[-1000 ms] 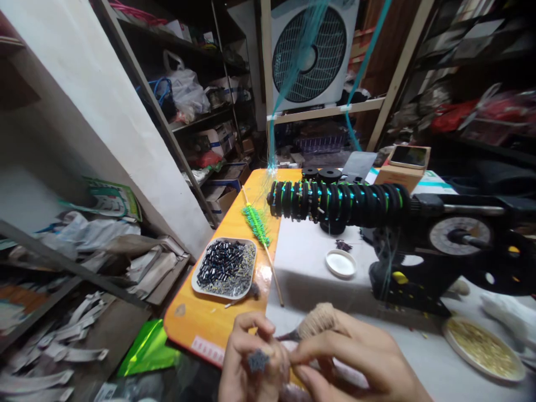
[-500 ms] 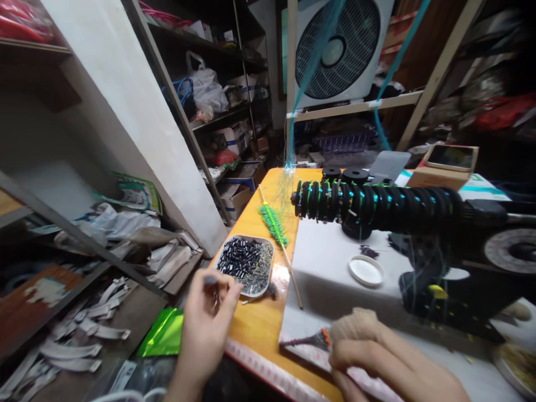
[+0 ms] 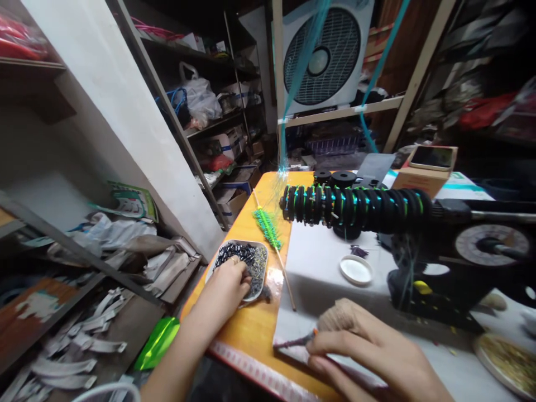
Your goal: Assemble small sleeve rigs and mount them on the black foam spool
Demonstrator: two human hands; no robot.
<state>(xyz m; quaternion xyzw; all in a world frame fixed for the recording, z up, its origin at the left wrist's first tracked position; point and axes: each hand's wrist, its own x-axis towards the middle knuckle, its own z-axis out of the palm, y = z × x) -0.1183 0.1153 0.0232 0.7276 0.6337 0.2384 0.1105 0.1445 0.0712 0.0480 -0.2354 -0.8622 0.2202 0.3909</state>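
My left hand [image 3: 230, 285] is down in a white tray [image 3: 265, 273], its fingers bent together into small shiny dark tube-shaped pieces [image 3: 247, 252]; the fingertips are hidden. Small grey and yellowish pieces [image 3: 260, 262] fill the tray's right side. My right hand [image 3: 368, 346], one finger wrapped in tan cloth, pinches a slim dark purple tapered piece [image 3: 293, 341] with an orange spot by the fingertips. It lies over the near edge of a white board [image 3: 301, 279]. A bright green bristly piece on a stick [image 3: 268, 228] rests beyond the tray.
A black machine arm [image 3: 355, 206] wound with black rings juts over the board. A round white lid [image 3: 355, 269] lies beneath it. At the right stands a bowl of yellowish bits [image 3: 508, 363]. Teal strands [image 3: 307, 61] hang before a box fan [image 3: 322, 56]. A green packet [image 3: 157, 341] sits below the table edge.
My left hand has moved from the tray's near edge down into the dark pieces. My right hand keeps its pinch on the purple piece. The whole view has shifted slightly.
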